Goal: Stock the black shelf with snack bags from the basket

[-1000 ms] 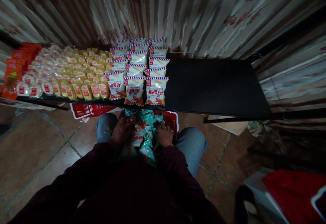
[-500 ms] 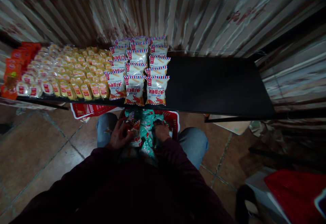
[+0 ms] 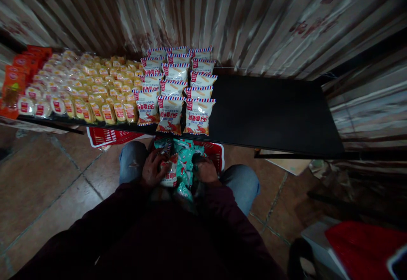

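Note:
Between my knees is a red basket [image 3: 219,155] with teal packets [image 3: 184,161] in it. My left hand [image 3: 154,169] is closed on a white and red snack bag [image 3: 170,175] at the basket's left side. On the basket's right side, my right hand [image 3: 206,170] reaches down among the teal packets; its fingers are in shadow and what they touch is hidden. Above the basket, upright white snack bags [image 3: 170,114] with striped tops stand in three columns on the black shelf [image 3: 270,114].
Left on the shelf are yellow packets [image 3: 108,112], white round packets [image 3: 43,108] and orange bags [image 3: 14,80]. Another red basket [image 3: 111,137] sits under the shelf. A pleated curtain [image 3: 197,12] hangs behind. At lower right lies a red item [image 3: 365,246] by a box.
The view has shifted slightly. The snack bag at my left hand lies a little flatter, with more of its front showing. My right hand remains among the teal packets.

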